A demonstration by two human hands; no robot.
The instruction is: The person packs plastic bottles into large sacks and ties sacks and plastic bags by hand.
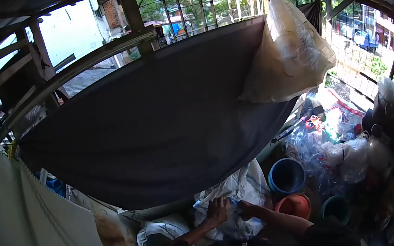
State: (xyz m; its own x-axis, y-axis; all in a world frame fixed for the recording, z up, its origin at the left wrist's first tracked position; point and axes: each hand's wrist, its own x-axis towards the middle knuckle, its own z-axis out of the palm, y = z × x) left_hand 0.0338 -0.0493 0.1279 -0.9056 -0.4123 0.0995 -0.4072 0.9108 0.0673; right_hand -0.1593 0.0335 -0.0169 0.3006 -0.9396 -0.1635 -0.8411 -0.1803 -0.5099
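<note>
Low in the middle of the view, my left hand and my right hand are close together over a white sack. Between them shows a small bluish piece of plastic, too small and shaded to name more exactly. The fingers of my left hand are bent around one side of it. My right hand is dark in shadow, its fingers closed at the other side. Just left of the hands stands a second white sack with its mouth open.
A blue bucket, an orange bucket and a green bucket stand at the right. Beyond them piles up clear plastic waste. A dark cloth hangs ahead, with a full translucent bag at its right end.
</note>
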